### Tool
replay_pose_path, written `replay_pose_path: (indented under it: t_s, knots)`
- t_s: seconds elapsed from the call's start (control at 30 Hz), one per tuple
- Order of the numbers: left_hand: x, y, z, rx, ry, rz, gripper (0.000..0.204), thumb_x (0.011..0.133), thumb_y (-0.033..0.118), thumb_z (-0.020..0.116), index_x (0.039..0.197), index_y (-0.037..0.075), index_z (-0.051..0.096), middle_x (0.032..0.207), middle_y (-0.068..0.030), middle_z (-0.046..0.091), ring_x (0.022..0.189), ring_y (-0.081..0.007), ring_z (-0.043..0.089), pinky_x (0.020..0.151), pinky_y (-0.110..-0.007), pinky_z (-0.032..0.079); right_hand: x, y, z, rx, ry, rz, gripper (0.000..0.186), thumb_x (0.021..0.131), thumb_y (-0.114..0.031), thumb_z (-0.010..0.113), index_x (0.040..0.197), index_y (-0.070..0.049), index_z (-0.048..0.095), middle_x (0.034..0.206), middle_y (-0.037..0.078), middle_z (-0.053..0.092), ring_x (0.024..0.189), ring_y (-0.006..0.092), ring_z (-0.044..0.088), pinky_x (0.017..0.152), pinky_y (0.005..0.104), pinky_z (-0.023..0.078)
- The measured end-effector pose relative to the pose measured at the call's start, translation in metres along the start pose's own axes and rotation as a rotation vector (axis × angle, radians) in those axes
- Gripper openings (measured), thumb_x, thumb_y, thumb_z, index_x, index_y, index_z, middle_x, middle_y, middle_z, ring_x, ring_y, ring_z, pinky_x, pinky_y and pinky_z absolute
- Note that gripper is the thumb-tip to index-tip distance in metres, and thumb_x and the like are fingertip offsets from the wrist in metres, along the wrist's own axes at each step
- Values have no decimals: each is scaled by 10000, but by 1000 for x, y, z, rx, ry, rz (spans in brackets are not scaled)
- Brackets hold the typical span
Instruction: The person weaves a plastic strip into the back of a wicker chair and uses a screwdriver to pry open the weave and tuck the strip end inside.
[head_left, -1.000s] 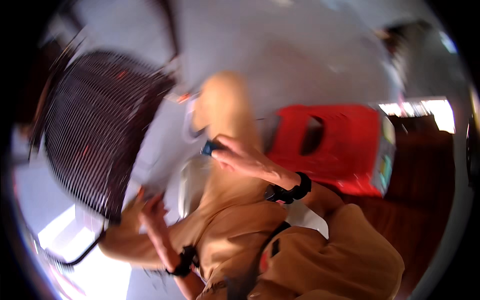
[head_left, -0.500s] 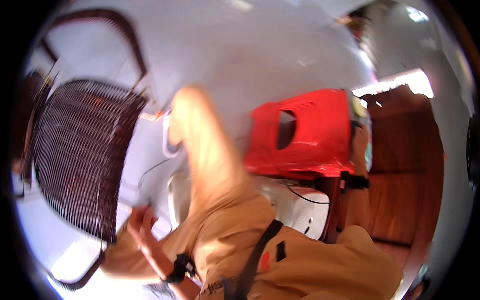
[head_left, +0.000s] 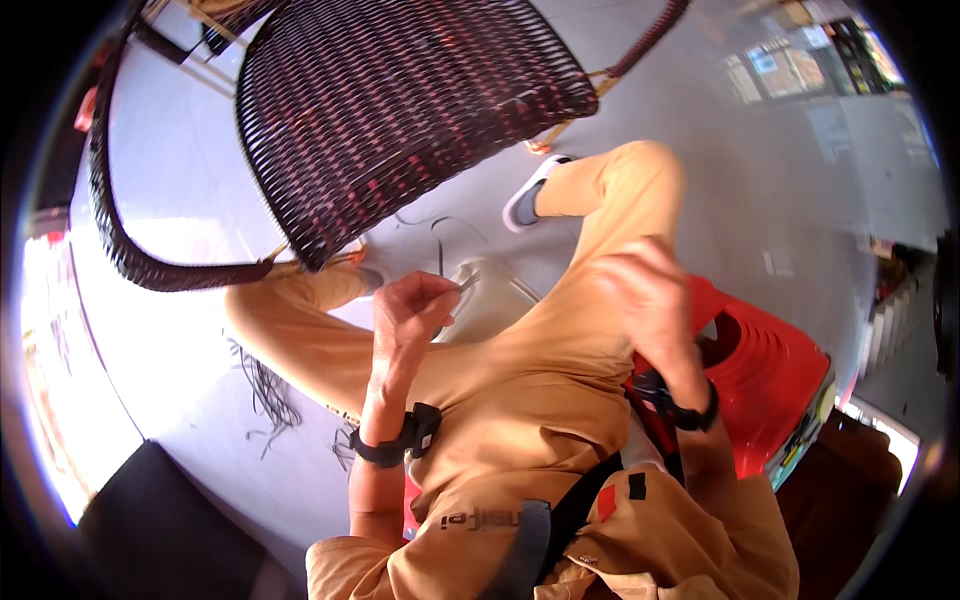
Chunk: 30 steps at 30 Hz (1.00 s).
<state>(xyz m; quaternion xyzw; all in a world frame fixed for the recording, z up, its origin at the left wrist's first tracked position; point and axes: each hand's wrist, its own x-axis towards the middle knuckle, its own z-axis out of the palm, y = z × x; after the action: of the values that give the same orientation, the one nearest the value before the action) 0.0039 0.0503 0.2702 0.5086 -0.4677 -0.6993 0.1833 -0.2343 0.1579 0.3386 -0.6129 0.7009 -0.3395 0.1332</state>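
My left hand (head_left: 410, 308) is closed in a pinch over my lap, and a thin greyish strip (head_left: 468, 283) pokes out between thumb and fingers. My right hand (head_left: 645, 300) hovers over my right thigh, its fingers smeared by motion; whether it holds anything does not show. Ahead of both hands stands a wicker armchair (head_left: 400, 110), woven in dark brown with reddish flecks. A loose dark strand (head_left: 438, 243) trails over the floor between the chair's front edge and my left hand.
A red plastic stool (head_left: 770, 375) with a hole in it stands at my right side. Dark loose strands (head_left: 268, 395) lie on the floor at left. A whitish object (head_left: 482, 295) shows between my legs. A black panel (head_left: 165, 520) is at lower left, brown wooden furniture (head_left: 840, 500) at lower right.
My view has swung left, so the wicker chair now lies ahead. My right hand has left the red stool and come over my thigh. The left hand has risen before my lap.
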Motion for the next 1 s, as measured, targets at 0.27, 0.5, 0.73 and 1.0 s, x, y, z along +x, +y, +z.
replay_pose_path:
  t_s: [0.27, 0.5, 0.73, 1.0]
  knots:
    - [-10, 3, 5, -31, 50, -5, 81, 770, 21, 647, 833, -30, 641, 729, -43, 631, 573, -75, 550, 548, -201, 459, 43, -5, 76, 172, -280, -303, 268, 612, -62, 745, 850, -60, 619, 828, 46, 532, 772, 235, 528, 668, 347, 442]
    - [-6, 6, 11, 1, 15, 12, 82, 772, 17, 637, 833, -38, 640, 708, -37, 624, 573, -70, 547, 541, -202, 456, 45, 8, 79, 194, -382, -294, 235, 635, -23, 723, 843, -42, 615, 839, 60, 531, 795, 234, 529, 704, 358, 449]
    - [-3, 3, 8, 11, -51, 2, 83, 779, 15, 628, 840, -40, 638, 697, -36, 618, 570, -73, 547, 545, -205, 458, 41, 19, 84, 309, -406, -221, 117, 794, -37, 611, 904, -10, 583, 870, 98, 528, 816, 256, 529, 717, 337, 448]
    - [-3, 2, 3, -96, -10, -21, 98, 783, 26, 641, 859, -35, 633, 727, -45, 620, 586, -85, 562, 574, -214, 478, 29, 21, 71, 580, -295, 319, 145, 790, -100, 681, 882, -8, 617, 754, 40, 608, 691, 116, 567, 653, 245, 467]
